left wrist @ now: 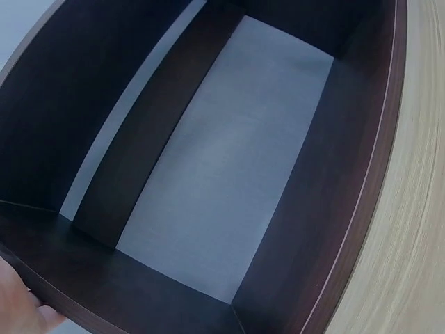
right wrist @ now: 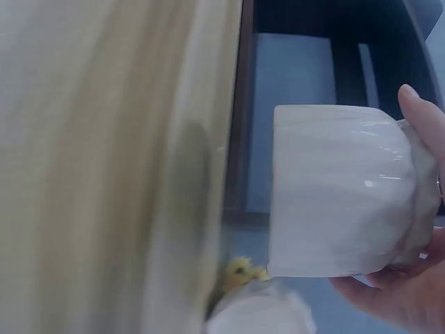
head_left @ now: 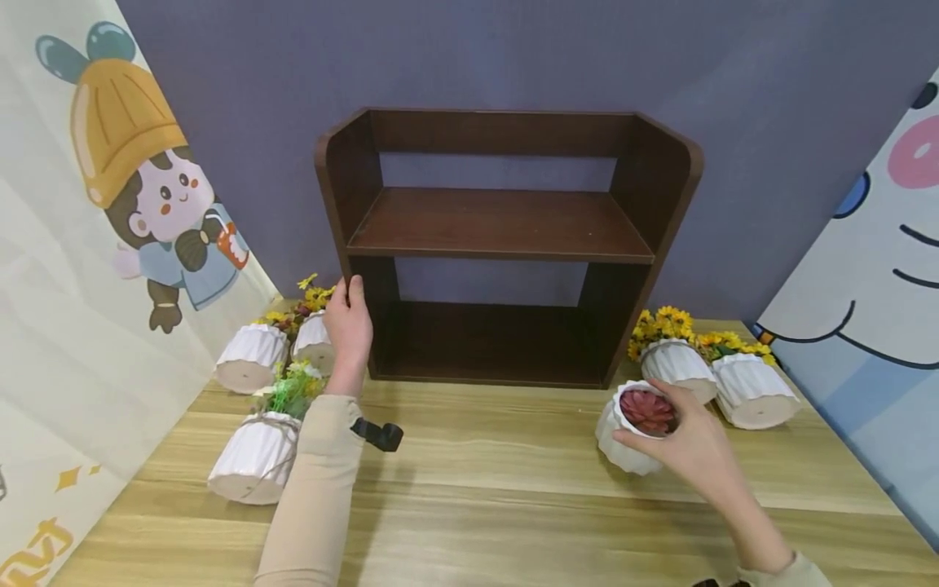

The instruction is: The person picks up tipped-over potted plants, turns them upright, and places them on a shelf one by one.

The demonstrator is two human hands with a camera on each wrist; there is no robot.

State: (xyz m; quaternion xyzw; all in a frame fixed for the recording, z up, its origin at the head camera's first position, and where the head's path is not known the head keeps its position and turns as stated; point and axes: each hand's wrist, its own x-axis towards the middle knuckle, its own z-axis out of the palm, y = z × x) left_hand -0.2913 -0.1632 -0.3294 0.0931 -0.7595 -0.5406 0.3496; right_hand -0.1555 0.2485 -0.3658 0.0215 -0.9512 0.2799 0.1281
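Observation:
A dark brown two-tier shelf [head_left: 499,224] stands on the table against the backdrop. At its left side panel, my left hand [head_left: 348,326] holds the front edge, thumb and finger on either side; the left wrist view shows part of that hand [left wrist: 21,306] beside the panel. With thumb and fingers around its rim, my right hand [head_left: 693,440] grips a white ribbed pot [head_left: 619,444] holding a red succulent [head_left: 649,411]. In the right wrist view the white pot [right wrist: 341,191] hangs above the table, its plant hidden.
Left of the shelf, several white pots lie tipped over, one with green foliage [head_left: 293,390] nearest. On the right lie two more tipped pots [head_left: 756,391] with yellow flowers [head_left: 667,324]. The wooden table [head_left: 484,481] extends in front; cartoon-printed panels flank it.

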